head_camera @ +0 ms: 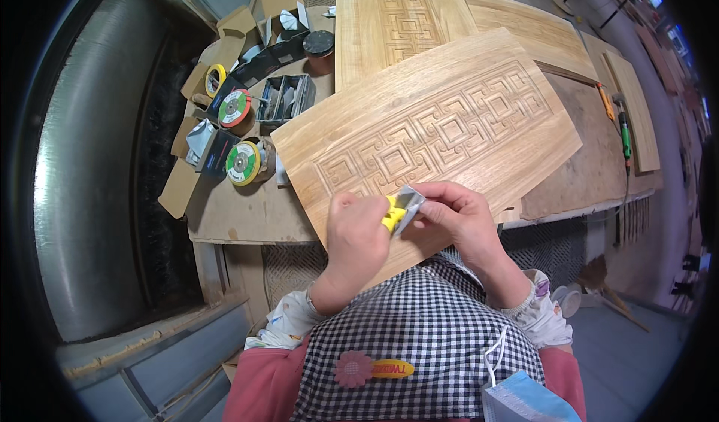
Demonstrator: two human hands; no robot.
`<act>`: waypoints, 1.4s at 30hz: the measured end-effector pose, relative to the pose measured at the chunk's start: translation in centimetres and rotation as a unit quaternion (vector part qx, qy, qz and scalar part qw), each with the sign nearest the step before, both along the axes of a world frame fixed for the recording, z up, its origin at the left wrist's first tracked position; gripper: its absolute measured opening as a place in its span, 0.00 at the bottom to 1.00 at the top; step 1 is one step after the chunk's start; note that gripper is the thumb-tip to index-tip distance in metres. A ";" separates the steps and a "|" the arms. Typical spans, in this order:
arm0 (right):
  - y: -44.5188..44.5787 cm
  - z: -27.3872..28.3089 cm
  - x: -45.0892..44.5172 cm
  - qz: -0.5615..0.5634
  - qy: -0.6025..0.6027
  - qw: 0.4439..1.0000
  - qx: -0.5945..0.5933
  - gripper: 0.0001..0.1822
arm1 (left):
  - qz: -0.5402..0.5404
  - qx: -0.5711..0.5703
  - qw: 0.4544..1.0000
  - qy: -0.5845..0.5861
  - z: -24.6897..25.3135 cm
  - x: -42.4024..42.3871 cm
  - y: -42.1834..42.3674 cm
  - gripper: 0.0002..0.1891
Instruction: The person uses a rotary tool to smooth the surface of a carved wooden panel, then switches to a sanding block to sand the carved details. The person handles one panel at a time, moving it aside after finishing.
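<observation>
In front of me lies a carved wooden panel [455, 133] with a raised fretwork band, tilted across the bench. Above its near edge, my left hand [358, 234] grips a small yellow object [395, 214], most of it hidden in the fist. A folded grey sheet [412, 204], which looks like sandpaper, stands against the yellow object. My right hand [463, 217] pinches the sheet's outer edge between thumb and fingers. The two hands are close together, joined by these two pieces.
A second carved panel [359, 29] lies behind the first. Round sanding discs [242, 163], opened cardboard boxes [196, 191] and a divided black tray [286, 99] stand at left. To the right, a green corded tool [624, 135] lies near an orange-handled tool [605, 102] on the workbench [561, 189].
</observation>
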State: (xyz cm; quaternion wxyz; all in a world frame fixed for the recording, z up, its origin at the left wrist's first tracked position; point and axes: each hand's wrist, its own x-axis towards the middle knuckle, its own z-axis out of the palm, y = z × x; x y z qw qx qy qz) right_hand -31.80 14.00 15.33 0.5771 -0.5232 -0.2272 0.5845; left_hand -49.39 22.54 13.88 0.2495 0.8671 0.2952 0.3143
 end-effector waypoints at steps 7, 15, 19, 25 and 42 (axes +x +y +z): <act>0.8 -0.2 1.2 -0.026 -0.044 0.998 -0.025 0.07 | -0.014 -0.125 0.991 -0.048 -1.3 1.0 -1.5 0.11; 3.2 -1.6 2.5 -0.030 -0.015 0.999 0.002 0.04 | 0.044 -0.541 0.806 -0.236 -0.3 4.0 -0.4 0.14; 3.8 -1.4 2.9 -0.012 0.010 0.999 -0.029 0.03 | 0.096 -0.542 0.802 -0.233 -1.1 5.0 -0.1 0.08; 8.0 -3.2 9.2 -0.024 -0.382 0.922 0.060 0.17 | 0.194 -0.444 0.862 -0.150 -0.2 5.1 4.7 0.08; 14.1 -8.8 15.3 0.008 -0.807 0.590 0.021 0.37 | 0.092 -0.053 0.984 0.146 -2.7 7.0 9.1 0.05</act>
